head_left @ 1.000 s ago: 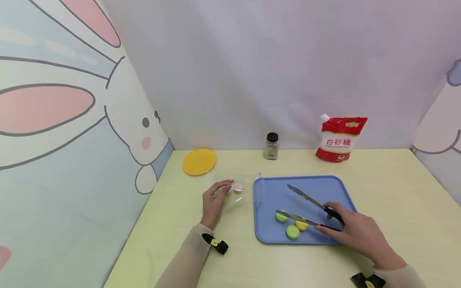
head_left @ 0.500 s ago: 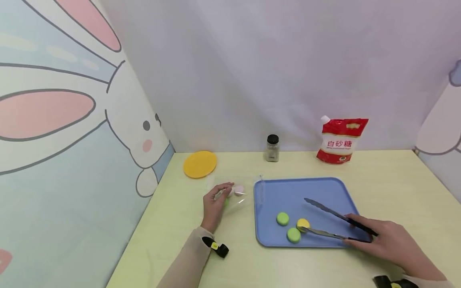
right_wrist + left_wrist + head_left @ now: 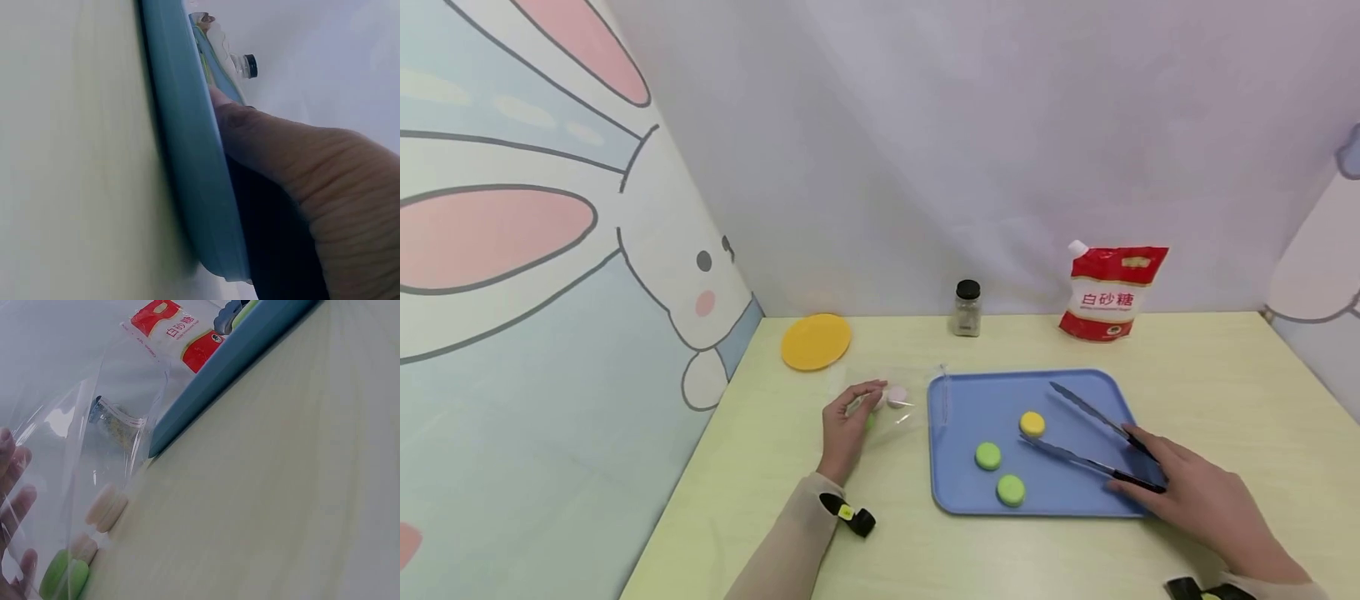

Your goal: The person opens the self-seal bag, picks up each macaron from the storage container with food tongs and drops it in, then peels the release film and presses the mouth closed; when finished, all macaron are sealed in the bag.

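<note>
My left hand (image 3: pixel 847 429) pinches a clear plastic bag (image 3: pixel 917 392) lying left of the blue tray (image 3: pixel 973 408). Inside the bag, the left wrist view shows a pale pink macaron (image 3: pixel 107 507), another pale one behind it and a green macaron (image 3: pixel 65 576). My right hand (image 3: pixel 1206 500) holds metal tongs (image 3: pixel 1075 457) with black grips over the tray's right side. The tong arms are spread, with nothing between their tips. A yellow macaron (image 3: pixel 1032 424) sits just beyond the nearer tip. Two green macarons (image 3: pixel 988 455) lie farther left on the tray.
A flat yellow disc (image 3: pixel 816 342) lies at the table's back left. Along the back stand a small black-lidded jar (image 3: pixel 967 310) and a red-and-white sugar pouch (image 3: pixel 1108 293). The bag's mouth overlaps the tray's left rim.
My right hand has drawn the tongs to the right and then slightly away from me. The yellow macaron has shifted toward the back of the tray. My left hand stays in place.
</note>
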{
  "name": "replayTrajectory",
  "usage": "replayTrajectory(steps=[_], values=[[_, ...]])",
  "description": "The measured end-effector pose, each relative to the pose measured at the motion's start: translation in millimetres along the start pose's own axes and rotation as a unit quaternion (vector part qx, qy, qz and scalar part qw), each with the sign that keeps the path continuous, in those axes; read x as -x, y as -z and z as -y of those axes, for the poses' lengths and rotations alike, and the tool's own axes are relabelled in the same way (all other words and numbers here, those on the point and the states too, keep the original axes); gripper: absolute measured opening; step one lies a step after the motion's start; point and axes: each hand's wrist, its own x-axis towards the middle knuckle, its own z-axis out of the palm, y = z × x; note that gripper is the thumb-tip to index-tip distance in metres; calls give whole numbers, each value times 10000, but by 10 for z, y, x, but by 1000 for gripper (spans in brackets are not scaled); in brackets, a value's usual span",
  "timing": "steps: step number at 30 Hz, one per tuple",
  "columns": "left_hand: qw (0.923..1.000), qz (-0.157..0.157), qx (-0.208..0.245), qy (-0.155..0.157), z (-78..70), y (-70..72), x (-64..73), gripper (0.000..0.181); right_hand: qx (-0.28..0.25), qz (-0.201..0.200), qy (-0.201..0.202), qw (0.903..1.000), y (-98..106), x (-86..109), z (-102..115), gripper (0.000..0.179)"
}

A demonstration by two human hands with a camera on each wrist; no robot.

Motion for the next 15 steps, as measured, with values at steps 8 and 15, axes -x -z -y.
replayTrajectory(steps=[8, 15], values=[[10000, 9, -11, 36, 8, 1, 5, 14, 62, -213, 123, 9997, -1, 11, -3, 97], [10000, 11, -81, 24, 24, -3, 7, 11, 207, -327, 104, 9992, 0, 29, 1, 93]])
